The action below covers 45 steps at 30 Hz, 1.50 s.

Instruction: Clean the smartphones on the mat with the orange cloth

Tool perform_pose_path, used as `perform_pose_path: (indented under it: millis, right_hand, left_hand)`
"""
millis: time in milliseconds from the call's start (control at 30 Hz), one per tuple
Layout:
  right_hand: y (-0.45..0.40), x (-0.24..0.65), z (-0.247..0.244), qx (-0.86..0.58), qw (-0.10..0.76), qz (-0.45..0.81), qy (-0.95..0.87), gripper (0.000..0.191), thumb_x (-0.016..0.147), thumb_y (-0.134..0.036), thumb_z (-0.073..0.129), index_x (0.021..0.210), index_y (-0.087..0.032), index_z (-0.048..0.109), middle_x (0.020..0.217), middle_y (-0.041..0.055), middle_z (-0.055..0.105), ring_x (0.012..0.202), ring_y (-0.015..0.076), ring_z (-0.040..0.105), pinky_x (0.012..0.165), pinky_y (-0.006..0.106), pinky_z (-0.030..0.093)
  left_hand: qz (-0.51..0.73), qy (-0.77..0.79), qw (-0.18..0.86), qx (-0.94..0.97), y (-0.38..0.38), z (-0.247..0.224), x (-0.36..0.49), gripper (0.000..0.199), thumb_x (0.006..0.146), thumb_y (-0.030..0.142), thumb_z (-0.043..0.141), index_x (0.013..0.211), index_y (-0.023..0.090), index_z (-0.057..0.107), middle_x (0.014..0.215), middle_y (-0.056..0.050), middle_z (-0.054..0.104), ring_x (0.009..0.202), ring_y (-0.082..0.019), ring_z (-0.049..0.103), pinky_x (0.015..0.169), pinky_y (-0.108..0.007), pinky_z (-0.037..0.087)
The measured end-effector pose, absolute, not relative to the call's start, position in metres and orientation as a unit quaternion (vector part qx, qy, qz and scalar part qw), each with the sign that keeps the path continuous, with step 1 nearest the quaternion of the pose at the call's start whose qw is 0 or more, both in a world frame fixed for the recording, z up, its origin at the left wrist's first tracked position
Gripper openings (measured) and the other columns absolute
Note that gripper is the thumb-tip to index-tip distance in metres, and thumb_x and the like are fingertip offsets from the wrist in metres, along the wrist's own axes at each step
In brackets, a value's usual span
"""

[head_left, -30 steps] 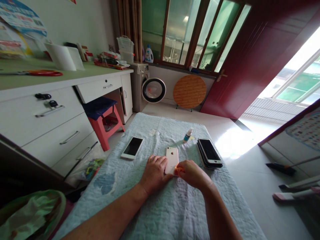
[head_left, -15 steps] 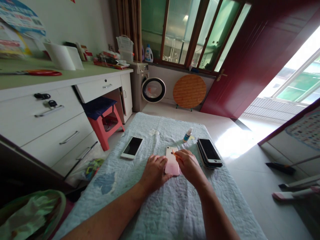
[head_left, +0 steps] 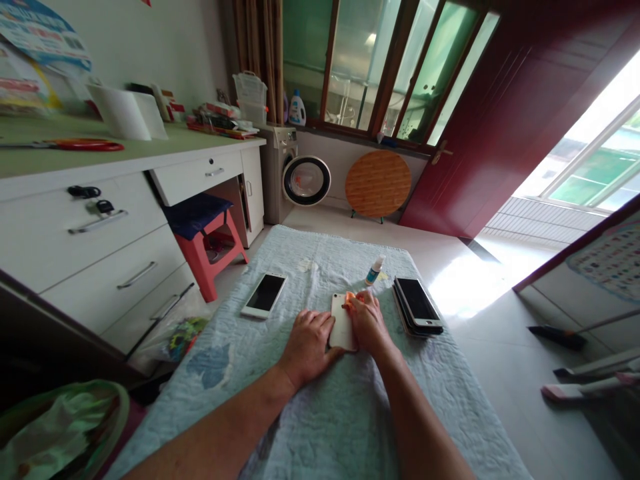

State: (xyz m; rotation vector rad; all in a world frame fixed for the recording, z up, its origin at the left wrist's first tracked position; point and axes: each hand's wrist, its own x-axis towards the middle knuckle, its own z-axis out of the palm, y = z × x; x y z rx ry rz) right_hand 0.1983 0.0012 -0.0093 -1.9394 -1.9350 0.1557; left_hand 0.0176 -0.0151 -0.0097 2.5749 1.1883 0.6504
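A pale-backed smartphone (head_left: pixel 343 332) lies face down on the quilted cloth, its camera at the upper left corner. My left hand (head_left: pixel 310 343) grips its left edge, fingers along the side and thumb at the bottom. In my right hand (head_left: pixel 367 321) a small orange cloth (head_left: pixel 350 300) is bunched and pressed on the upper right of the phone's back. The fingers hide part of that cloth. Beyond my right hand stands a small spray bottle (head_left: pixel 375 270) with a blue label. A white phone (head_left: pixel 265 295) lies to the left, screen up.
More phones lie stacked (head_left: pixel 419 305) at the right of the light blue quilted cover (head_left: pixel 350 427). A red stool (head_left: pixel 213 250) and a white desk (head_left: pixel 125 247) stand at the left. Beyond are a washing machine (head_left: pixel 276 177) with its door open and a round wooden tabletop (head_left: pixel 379 183).
My right hand has shifted slightly left and its grip has turned, so more of the orange cloth shows at the phone's upper right. The pinkish tint on the phone's back has gone pale.
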Motion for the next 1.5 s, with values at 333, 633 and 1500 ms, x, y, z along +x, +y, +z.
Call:
perform_pose_path:
  millis: [333, 633, 1500]
  right_hand:
    - [-0.006, 0.181, 0.001, -0.648, 0.146, 0.047, -0.746, 0.021, 0.093, -0.021, 0.045, 0.099, -0.021, 0.066, 0.106, 0.0074, 0.056, 0.096, 0.0201, 0.045, 0.088, 0.030, 0.035]
    - [-0.004, 0.174, 0.004, -0.650, 0.135, 0.034, -0.747, 0.028, 0.100, -0.033, 0.036, 0.104, -0.027, 0.063, 0.110, 0.0037, 0.057, 0.096, 0.0191, 0.045, 0.083, 0.030, 0.033]
    - [-0.029, 0.172, 0.018, -0.747, 0.064, 0.061, -0.659, 0.019, 0.087, -0.015, 0.046, 0.092, -0.016, 0.064, 0.091, 0.0098, 0.064, 0.084, 0.0202, 0.059, 0.067, 0.028, 0.035]
  left_hand:
    - [0.221, 0.406, 0.125, 0.878, -0.016, -0.005, 0.018, 0.045, 0.087, 0.054, 0.054, 0.112, 0.017, 0.061, 0.110, -0.010, 0.064, 0.104, -0.030, 0.053, 0.100, -0.048, 0.035]
    - [0.220, 0.409, 0.123, 0.877, -0.016, -0.005, 0.019, 0.046, 0.087, 0.052, 0.055, 0.117, 0.017, 0.060, 0.114, -0.011, 0.063, 0.106, -0.030, 0.053, 0.101, -0.048, 0.035]
    - [0.228, 0.405, 0.123, 0.877, -0.015, -0.011, 0.017, 0.054, 0.084, 0.065, 0.051, 0.110, 0.018, 0.059, 0.116, -0.011, 0.063, 0.107, -0.031, 0.054, 0.100, -0.048, 0.036]
